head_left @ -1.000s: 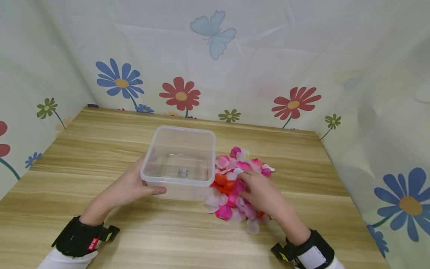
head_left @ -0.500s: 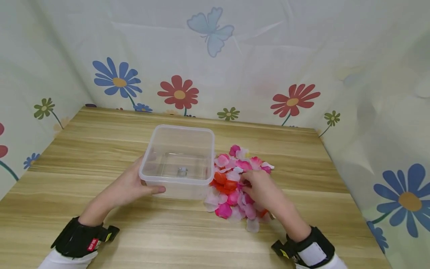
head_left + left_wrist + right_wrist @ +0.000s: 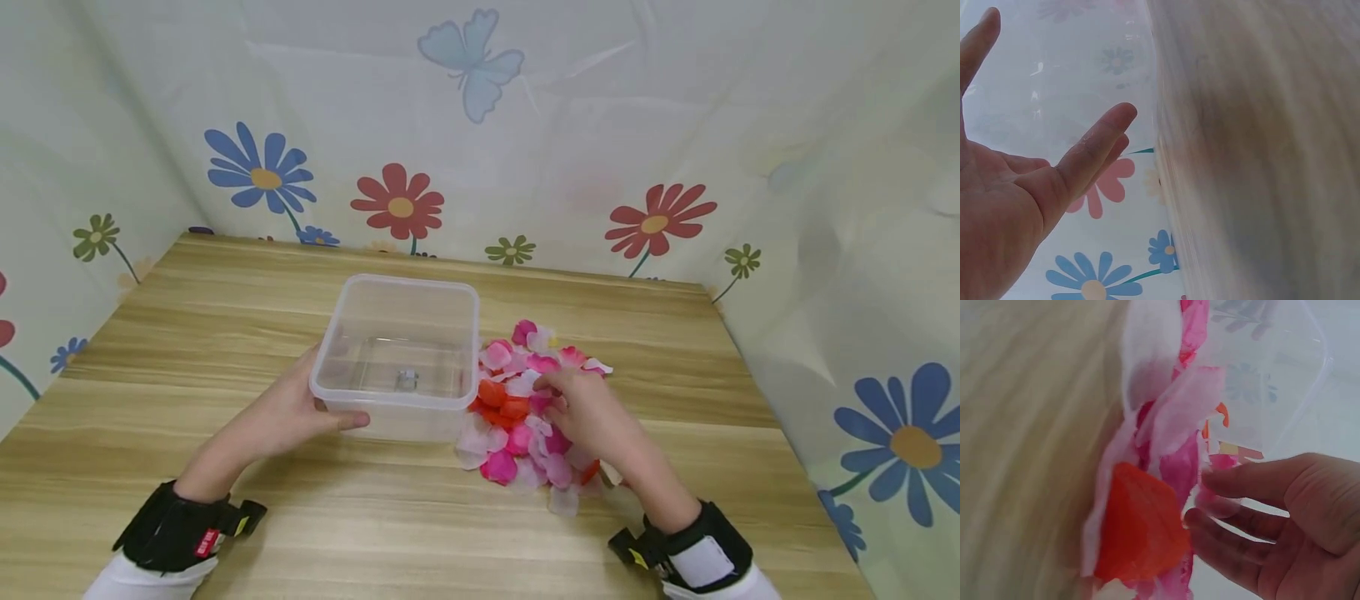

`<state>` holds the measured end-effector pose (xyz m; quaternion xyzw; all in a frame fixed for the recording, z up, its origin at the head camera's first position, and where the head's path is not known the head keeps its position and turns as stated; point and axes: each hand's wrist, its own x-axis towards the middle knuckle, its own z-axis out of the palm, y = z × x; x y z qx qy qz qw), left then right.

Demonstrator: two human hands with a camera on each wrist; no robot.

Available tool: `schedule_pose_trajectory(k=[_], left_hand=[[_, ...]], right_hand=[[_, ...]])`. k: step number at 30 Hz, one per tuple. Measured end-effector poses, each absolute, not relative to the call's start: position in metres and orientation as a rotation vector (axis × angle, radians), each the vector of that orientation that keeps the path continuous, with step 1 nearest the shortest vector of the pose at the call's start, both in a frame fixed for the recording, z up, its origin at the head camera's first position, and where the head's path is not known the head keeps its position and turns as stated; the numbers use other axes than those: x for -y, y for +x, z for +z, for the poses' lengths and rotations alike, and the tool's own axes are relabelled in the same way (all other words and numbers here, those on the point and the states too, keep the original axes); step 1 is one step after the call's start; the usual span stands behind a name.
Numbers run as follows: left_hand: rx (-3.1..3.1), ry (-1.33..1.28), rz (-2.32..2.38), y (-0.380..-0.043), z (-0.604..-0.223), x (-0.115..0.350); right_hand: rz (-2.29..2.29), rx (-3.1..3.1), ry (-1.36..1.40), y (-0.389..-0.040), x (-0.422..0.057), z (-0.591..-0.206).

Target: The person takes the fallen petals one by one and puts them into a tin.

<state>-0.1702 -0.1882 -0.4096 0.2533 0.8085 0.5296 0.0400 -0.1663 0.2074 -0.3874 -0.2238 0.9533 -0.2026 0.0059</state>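
A clear, square plastic box [image 3: 405,421] stands near the middle of the table in the head view. My left hand [image 3: 303,412] holds its near left corner, thumb along the front wall and the other fingers partly hidden behind the left side. The left wrist view shows that hand [image 3: 1016,187] with fingers spread against the see-through wall. Right of the box lies a loose pile of pink, white, red-orange and magenta artificial petals [image 3: 498,462]. My right hand [image 3: 596,417] reaches into the pile; thumb and fingertips [image 3: 1219,481] stand slightly apart beside the petals.
A small pale, shiny patch [image 3: 407,380] shows at the bottom of the box. The wood-grain table [image 3: 375,533] meets a flower-printed cloth backdrop [image 3: 562,125] behind and at both sides. Black straps with small cameras circle both wrists.
The right hand's fingers have shifted slightly among the petals and a few petals lie differently. The left hand and the box keep their place, apart from a slight shift of the head view.
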Motion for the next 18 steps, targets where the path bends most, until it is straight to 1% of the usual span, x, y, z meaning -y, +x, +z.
schedule_pose_trajectory(k=[10, 18], left_hand=[[-2.498, 0.787, 1.604, -0.171, -0.410, 0.190], [-2.495, 0.777, 1.609, -0.170, -0.410, 0.189]], right_hand=[[-0.571, -2.871, -0.776, -0.172, -0.198, -0.380], [-0.495, -2.824, -0.776, -0.179, -0.190, -0.387]])
